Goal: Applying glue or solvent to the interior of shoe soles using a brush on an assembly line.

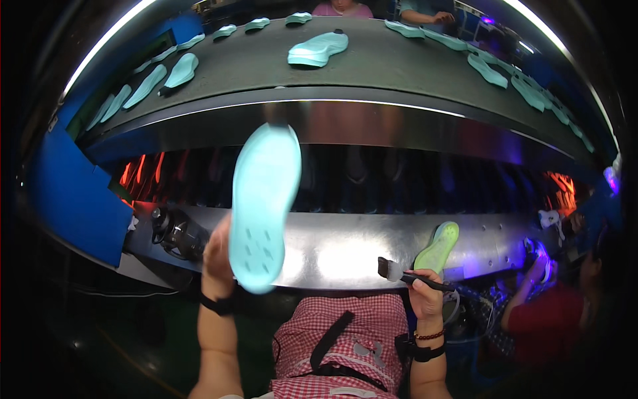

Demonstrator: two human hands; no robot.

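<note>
My left hand [216, 256] grips a light turquoise shoe sole [264, 193] by its side near the heel end. The sole stands upright in front of me, its broad face with small slots near the lower end turned toward me; most of my fingers are hidden behind it. In my right hand [426, 291] is a brush [391, 269] with a dark handle, its bristles pointing left, apart from the sole. Just beyond that hand a yellow-green sole [438, 245] lies on the steel ledge [332, 256].
A belt [246, 63] above the ledge carries several turquoise soles, one [318, 50] near its middle. A dark glass-like jug [178, 233] stands on the ledge at left. Orange heater glow [563, 191] shows below the belt. A co-worker [551, 312] sits at right; others are across the belt.
</note>
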